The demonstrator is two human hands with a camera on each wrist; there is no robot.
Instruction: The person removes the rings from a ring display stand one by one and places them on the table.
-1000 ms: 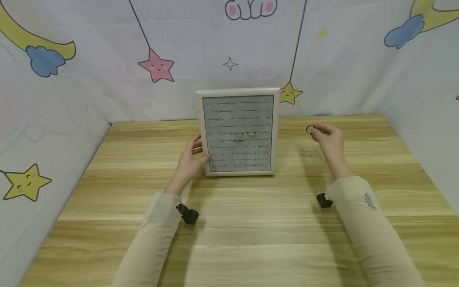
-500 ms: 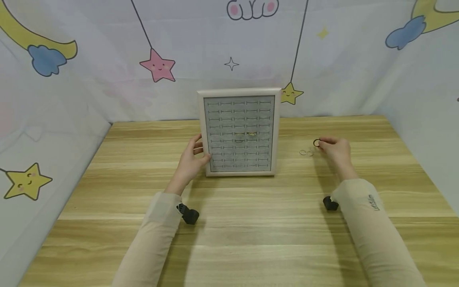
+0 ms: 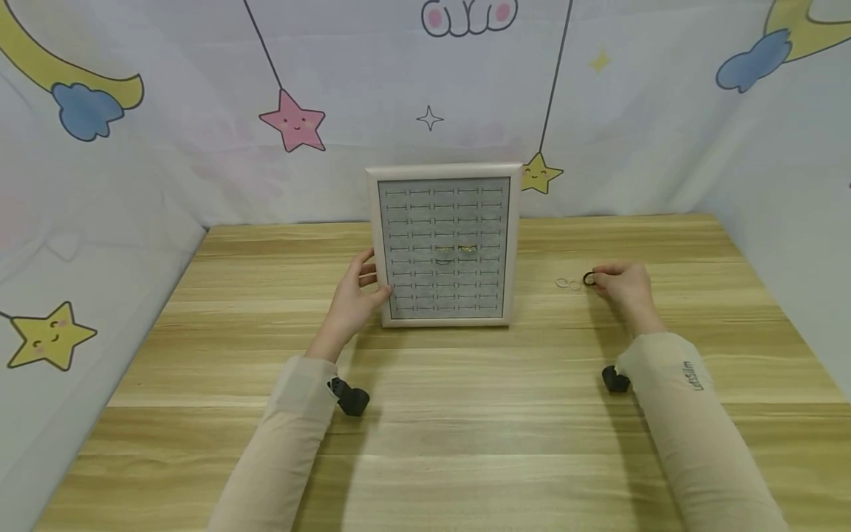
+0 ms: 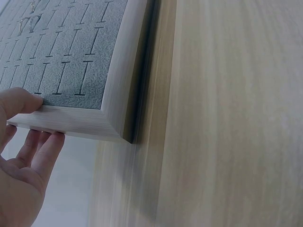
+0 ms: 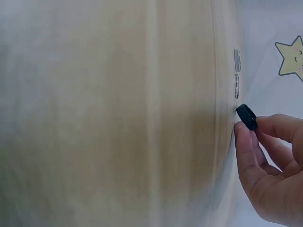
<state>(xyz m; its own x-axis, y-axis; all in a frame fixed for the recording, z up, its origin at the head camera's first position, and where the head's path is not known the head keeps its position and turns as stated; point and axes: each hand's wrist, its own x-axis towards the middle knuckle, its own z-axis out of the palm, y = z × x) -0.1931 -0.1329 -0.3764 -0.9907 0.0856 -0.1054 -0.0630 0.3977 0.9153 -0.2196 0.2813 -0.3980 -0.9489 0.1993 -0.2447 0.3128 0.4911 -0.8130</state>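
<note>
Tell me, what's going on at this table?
A person's left-hand grip holds the left edge of a framed slotted board standing on the wooden table. The right-hand grip pinches a black ring just right of two thin rings lying on the tabletop. I can't tell whether the black one touches the wood. Three other rings sit in the board's slots.

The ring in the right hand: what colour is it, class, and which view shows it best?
The ring is black, seen best in the right wrist view.
</note>
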